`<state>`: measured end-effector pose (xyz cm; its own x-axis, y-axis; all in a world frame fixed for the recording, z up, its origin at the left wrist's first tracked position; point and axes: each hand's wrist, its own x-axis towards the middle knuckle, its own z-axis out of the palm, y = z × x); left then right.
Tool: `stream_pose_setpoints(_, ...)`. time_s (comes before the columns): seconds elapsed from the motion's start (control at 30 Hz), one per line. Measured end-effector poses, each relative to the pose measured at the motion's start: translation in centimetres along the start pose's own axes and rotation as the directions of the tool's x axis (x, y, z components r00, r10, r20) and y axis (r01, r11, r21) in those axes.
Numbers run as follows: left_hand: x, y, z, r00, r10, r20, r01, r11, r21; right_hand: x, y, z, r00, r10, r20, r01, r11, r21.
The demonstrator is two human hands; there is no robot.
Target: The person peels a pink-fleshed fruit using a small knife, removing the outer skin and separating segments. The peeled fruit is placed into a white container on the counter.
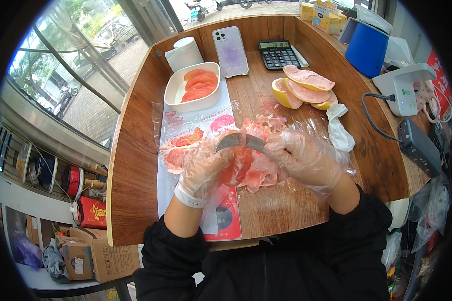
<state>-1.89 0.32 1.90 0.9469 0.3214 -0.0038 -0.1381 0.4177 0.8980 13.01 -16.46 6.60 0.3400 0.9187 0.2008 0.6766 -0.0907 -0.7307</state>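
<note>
My left hand (201, 169), in a clear plastic glove, holds a red pomelo segment (238, 170) above the table. My right hand (305, 158), gloved the same way, grips a curved metal blade (229, 142) that lies across the top of the segment. A strip of membrane hangs over the blade; its handle is hidden in my fist. Under and behind my hands lies a heap of pale pink membrane scraps (259, 177) on clear plastic film. A partly opened pomelo chunk (173, 154) rests beside my left hand. Peeled segments (200, 85) lie overlapped in a white bowl (170, 101).
Thick yellow-edged pomelo rinds (309, 79) are stacked at the right, near a crumpled tissue (341, 129). A phone (230, 52), a calculator (280, 55) and a tissue roll (184, 54) stand along the back. Raised wooden walls (135, 124) border the table. A cabled device (397, 94) sits on the right ledge.
</note>
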Motion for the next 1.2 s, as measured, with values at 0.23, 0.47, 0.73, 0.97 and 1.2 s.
stream_pose_setpoints(0.23,0.1,0.2,0.7,1.0,0.021,0.016,-0.019,0.995,-0.103,-0.1,-0.1,0.2,0.999,0.05,0.003,-0.05,0.999,0.0)
stream_pose_setpoints(0.47,0.0,0.3,0.6,0.994,0.017,0.113,-0.003,0.992,-0.123,0.2,0.2,0.3,0.988,0.114,0.106,-0.13,0.979,0.158)
stream_pose_setpoints(0.73,0.7,-0.6,-0.4,0.991,0.106,0.076,-0.099,0.992,-0.081,0.3,0.2,0.6,0.997,0.035,0.072,-0.039,0.997,0.06)
stream_pose_setpoints(0.97,0.3,-0.3,0.9,0.993,0.109,-0.051,-0.115,0.982,-0.152,0.1,0.1,1.2,0.994,0.098,-0.052,-0.101,0.993,-0.059)
stream_pose_setpoints(1.2,0.4,0.2,1.1,0.997,0.08,-0.014,-0.081,0.982,-0.172,0.0,-0.2,1.1,0.984,0.164,-0.066,-0.171,0.977,-0.129)
